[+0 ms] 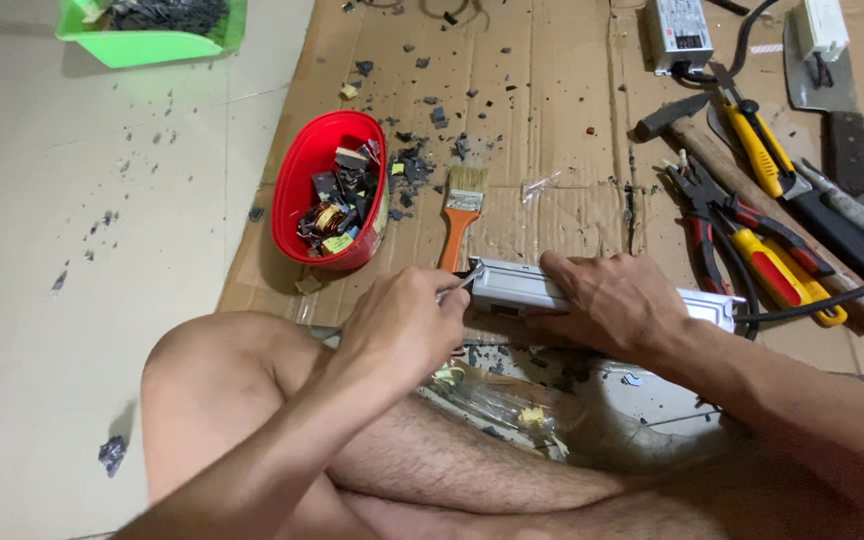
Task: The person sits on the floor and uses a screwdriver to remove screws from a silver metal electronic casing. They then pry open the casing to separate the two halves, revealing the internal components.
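Sitting on the floor, head view: right hand (617, 300) pressed flat on top of a grey metal box (512, 287), fingers spread over it, grip holding it down on the cardboard (552, 120). Left hand (402, 325) closed in a narrow grip round a thin metal tool (457, 285), its tip touching the box's left end. Black cable (822, 303) leaves the box's right end. Brush (462, 210) with orange handle just beyond the left hand. Red bowl (327, 190) of parts farther left of it. Pliers (712, 220), hammer (712, 140), yellow screwdriver (782, 265) beyond the right hand. Green tray (152, 35) far off, top left. Dark debris scattered about.
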